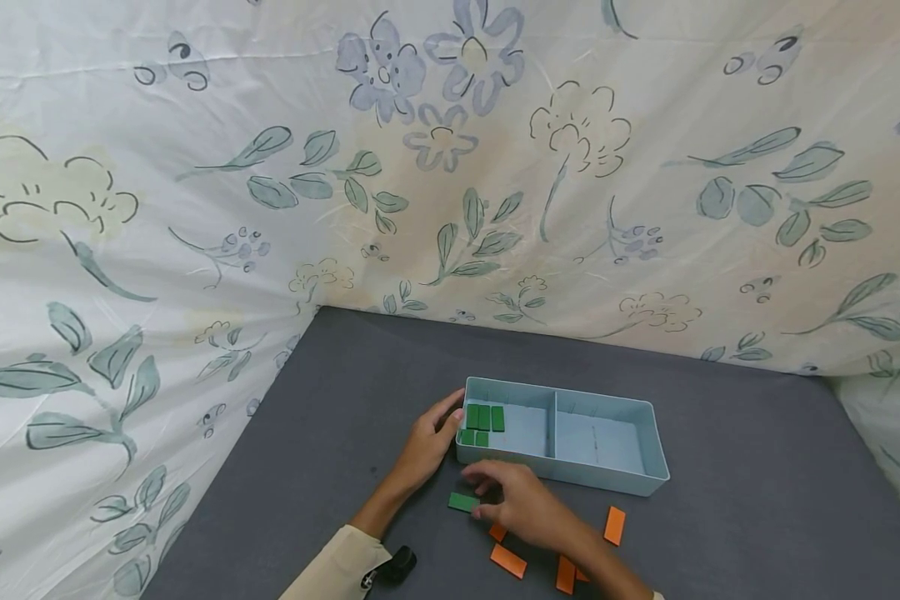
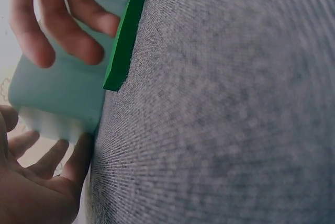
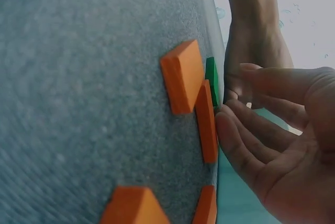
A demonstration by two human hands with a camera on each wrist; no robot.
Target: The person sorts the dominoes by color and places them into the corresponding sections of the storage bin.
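Observation:
My left hand (image 1: 422,448) rests against the left end of a light blue two-part box (image 1: 607,477); in the left wrist view its nearly straight fingers touch the box's end wall (image 2: 52,122). Just in front of the box, my right hand (image 1: 523,504) holds nothing, its fingers loosely bent and apart. Its thumb is by the right end of a green block (image 1: 462,502) lying on the dark cloth. Several green blocks (image 1: 483,417) lie in the box's left compartment. The right wrist view shows the right hand (image 3: 293,150) beside orange blocks (image 3: 184,80).
Several orange blocks (image 1: 508,561) lie on the dark cloth under and around the right forearm, one (image 1: 614,526) to its right. A small black object (image 1: 399,565) is by the left sleeve. Floral fabric (image 1: 450,167) hangs behind and at the sides.

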